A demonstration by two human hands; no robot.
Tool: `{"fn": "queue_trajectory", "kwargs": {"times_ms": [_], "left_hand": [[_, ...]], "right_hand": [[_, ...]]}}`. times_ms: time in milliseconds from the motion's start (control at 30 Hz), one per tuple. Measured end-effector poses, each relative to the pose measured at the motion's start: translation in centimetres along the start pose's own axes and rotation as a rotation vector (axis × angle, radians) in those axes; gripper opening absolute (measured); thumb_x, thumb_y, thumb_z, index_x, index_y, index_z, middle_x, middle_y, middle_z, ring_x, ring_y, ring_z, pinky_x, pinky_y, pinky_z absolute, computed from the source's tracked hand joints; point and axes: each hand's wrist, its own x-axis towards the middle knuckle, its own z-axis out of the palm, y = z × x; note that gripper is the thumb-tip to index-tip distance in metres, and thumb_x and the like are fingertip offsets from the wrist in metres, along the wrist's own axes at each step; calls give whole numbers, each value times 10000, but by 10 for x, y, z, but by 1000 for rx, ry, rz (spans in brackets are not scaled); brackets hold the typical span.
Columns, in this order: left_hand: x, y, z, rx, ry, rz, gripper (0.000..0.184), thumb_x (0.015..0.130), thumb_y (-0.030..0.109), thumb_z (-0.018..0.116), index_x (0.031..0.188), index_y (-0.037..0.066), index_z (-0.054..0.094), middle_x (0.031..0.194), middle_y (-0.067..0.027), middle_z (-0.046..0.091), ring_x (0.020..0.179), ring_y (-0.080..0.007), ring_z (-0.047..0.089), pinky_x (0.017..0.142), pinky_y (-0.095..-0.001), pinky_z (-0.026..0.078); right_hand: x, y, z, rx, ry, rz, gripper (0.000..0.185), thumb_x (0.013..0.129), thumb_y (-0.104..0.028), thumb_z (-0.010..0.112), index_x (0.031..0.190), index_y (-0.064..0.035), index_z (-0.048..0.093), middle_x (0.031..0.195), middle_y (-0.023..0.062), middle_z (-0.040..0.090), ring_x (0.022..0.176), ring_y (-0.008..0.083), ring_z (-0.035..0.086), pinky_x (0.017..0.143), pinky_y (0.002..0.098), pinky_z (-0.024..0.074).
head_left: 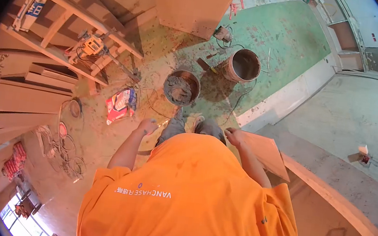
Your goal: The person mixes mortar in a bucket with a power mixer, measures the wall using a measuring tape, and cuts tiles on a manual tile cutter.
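My left hand (pixel 147 126) hangs beside my left leg with its fingers curled. Whatever is inside them, if anything, does not show. My right hand (pixel 232 136) is at my right thigh, fingers bent inward, their inside hidden. A flat brown panel (pixel 266 152) lies just right of that hand and behind the forearm; I cannot tell whether they touch. In front of my feet stands a bucket (pixel 199 83) with grey, mortar-like paste (pixel 178 90) in it. Farther right is a second bucket (pixel 228 71), its inside coated grey. A red and blue bag (pixel 120 105) lies to the left.
A yellow power mixer (pixel 93 45) leans on a wooden frame (pixel 59 26) at the left. Coiled hoses or cables (pixel 62 148) lie on the floor, and a cord (pixel 242 96) runs near the buckets. A long ledge (pixel 329 199) stands at my right.
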Motion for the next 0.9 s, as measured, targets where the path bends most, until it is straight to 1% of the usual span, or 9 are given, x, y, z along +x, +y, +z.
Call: {"fn": "queue_trajectory", "kwargs": {"times_ms": [167, 233, 300, 367, 467, 667, 733, 833, 900], "left_hand": [[33, -34, -18, -19, -43, -87, 581, 782, 417, 705, 1226, 45, 664, 1161, -223, 684, 1092, -341, 663, 940, -393, 520], [62, -68, -14, 79, 11, 13, 517, 762, 407, 729, 1137, 53, 698, 1076, -223, 705, 1013, -324, 687, 876, -413, 537], [73, -91, -11, -39, 107, -75, 389, 756, 380, 737, 979, 62, 723, 946, -222, 715, 915, -312, 699, 799, -436, 540], [39, -55, -46, -47, 133, -60, 332, 763, 372, 729, 866, 57, 721, 852, -209, 709, 853, -312, 691, 789, -444, 531], [49, -63, -47, -166, 148, -94, 308, 775, 359, 724, 840, 57, 720, 795, -172, 703, 788, -296, 680, 770, -420, 533], [80, -63, -16, -39, 327, -30, 272, 793, 334, 711, 908, 89, 740, 806, -137, 705, 765, -237, 675, 748, -367, 532], [46, 1, -34, -174, 121, -162, 350, 796, 348, 721, 1002, 65, 737, 901, -160, 717, 846, -243, 681, 831, -349, 524], [21, 65, -33, -200, 250, -76, 377, 847, 355, 702, 1028, 25, 726, 935, -110, 715, 867, -222, 662, 851, -329, 509], [15, 105, -47, -268, 192, -54, 403, 869, 367, 693, 1072, 19, 708, 956, -91, 706, 893, -210, 650, 846, -329, 508]], "right_hand": [[-7, -64, -15, -92, 23, -134, 425, 935, -335, 587, 1201, -14, 672, 1126, 192, 709, 1012, 290, 689, 888, 404, 529], [1, -59, -17, -27, 1, -40, 424, 917, -378, 567, 1159, -58, 703, 1125, 205, 700, 1075, 363, 663, 959, 417, 500], [8, -48, -26, -50, -4, -25, 429, 906, -390, 573, 1149, -65, 711, 1117, 201, 703, 1072, 373, 658, 955, 429, 502], [17, -36, -42, -101, 18, -38, 428, 903, -383, 582, 1141, -51, 710, 1129, 211, 697, 1069, 376, 661, 949, 422, 507], [29, -10, -55, -167, 14, -39, 432, 895, -382, 589, 1121, -36, 714, 1136, 223, 691, 1063, 382, 663, 942, 418, 513], [73, 22, -107, -261, 19, -98, 461, 880, -426, 561, 1077, -46, 733, 1101, 226, 691, 1044, 400, 655, 932, 440, 514], [89, 30, -117, -296, 29, -96, 462, 886, -432, 541, 1063, -53, 736, 1077, 224, 694, 1023, 414, 653, 913, 454, 517], [119, 42, -121, -272, 42, -103, 457, 890, -434, 525, 1049, -64, 739, 1056, 220, 697, 999, 424, 653, 894, 468, 520], [140, 55, -124, -279, 35, -130, 444, 892, -432, 513, 1035, -80, 743, 1036, 214, 700, 973, 430, 655, 875, 483, 522]]}}
